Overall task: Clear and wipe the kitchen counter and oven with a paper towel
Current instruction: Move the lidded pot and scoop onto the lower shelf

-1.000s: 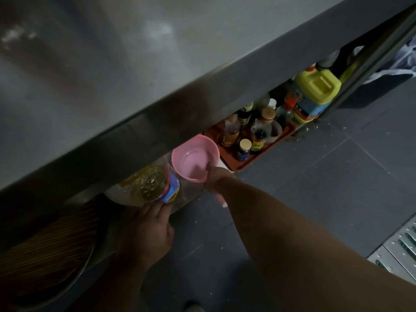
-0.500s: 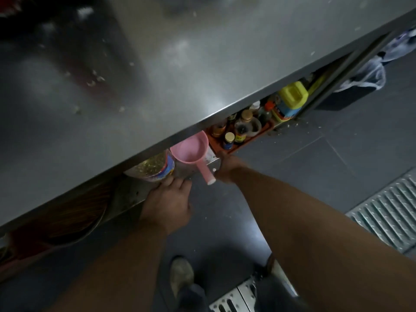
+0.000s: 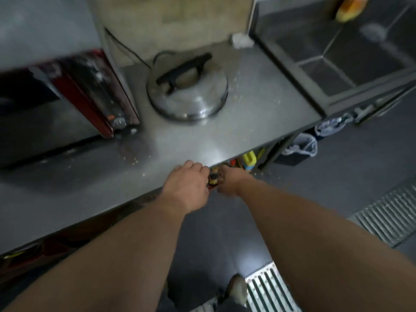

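Note:
The steel counter [image 3: 252, 122] is strewn with crumbs [image 3: 132, 159]. A red-trimmed oven [image 3: 90, 93] stands on it at the left. At its middle sits a steel kettle with a black handle [image 3: 186, 86]. My left hand [image 3: 186, 186] is at the counter's front edge, its fingers loosely curled over the rim, with nothing seen in it. My right hand [image 3: 229, 181] is just to the right, lower, in front of the shelf under the counter; it is blurred and appears to hold nothing. A white crumpled wad [image 3: 242, 41] lies at the counter's back right corner.
A steel sink [image 3: 337, 55] adjoins the counter on the right, with a yellow sponge [image 3: 349, 7] above it. Sauce bottles [image 3: 213, 176] and a yellow jug [image 3: 248, 160] stand under the counter. Bags [image 3: 301, 147] hang by the table leg. Floor grates [image 3: 391, 215] lie right and near my shoe [image 3: 236, 289].
My view has risen from the under-counter shelf to the countertop. Both hands have come back from the shelf to the front edge; the pink scoop and oil bottle are out of sight.

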A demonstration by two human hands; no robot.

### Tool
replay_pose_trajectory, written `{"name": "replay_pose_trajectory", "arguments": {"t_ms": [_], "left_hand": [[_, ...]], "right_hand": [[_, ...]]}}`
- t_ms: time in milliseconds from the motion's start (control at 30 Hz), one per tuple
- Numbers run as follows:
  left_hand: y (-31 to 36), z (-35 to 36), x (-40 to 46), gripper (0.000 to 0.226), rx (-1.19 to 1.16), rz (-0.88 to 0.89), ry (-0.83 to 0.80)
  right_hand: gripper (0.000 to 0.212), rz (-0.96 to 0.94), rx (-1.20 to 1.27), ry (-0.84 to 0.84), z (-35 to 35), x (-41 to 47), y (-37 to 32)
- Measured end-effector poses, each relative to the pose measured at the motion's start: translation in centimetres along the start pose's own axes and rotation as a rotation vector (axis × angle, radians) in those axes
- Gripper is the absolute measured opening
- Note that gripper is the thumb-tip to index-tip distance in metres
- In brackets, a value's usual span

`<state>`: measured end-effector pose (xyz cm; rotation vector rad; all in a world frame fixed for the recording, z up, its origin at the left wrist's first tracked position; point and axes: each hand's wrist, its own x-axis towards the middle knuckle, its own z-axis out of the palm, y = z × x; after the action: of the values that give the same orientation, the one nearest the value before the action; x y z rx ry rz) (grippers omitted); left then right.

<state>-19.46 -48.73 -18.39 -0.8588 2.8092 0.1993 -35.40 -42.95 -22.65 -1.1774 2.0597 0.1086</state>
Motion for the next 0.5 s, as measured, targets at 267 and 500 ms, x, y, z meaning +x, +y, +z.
{"name": "replay_pose_trajectory", "arguments": {"t_ms": [267, 500], "left_hand": [[-1.0, -14.0, 4.6, 0.038, 0.168, -0.141, 0.214], [-5.0, -18.2, 11.1, 0.041, 0.174, -0.204, 0.326]], "right_hand": [[0.071, 0.006, 0.103, 0.265, -17.9, -5.4, 4.9], [0.071, 0.072, 0.134, 0.279, -20.7, -4.5, 9.3]]}}
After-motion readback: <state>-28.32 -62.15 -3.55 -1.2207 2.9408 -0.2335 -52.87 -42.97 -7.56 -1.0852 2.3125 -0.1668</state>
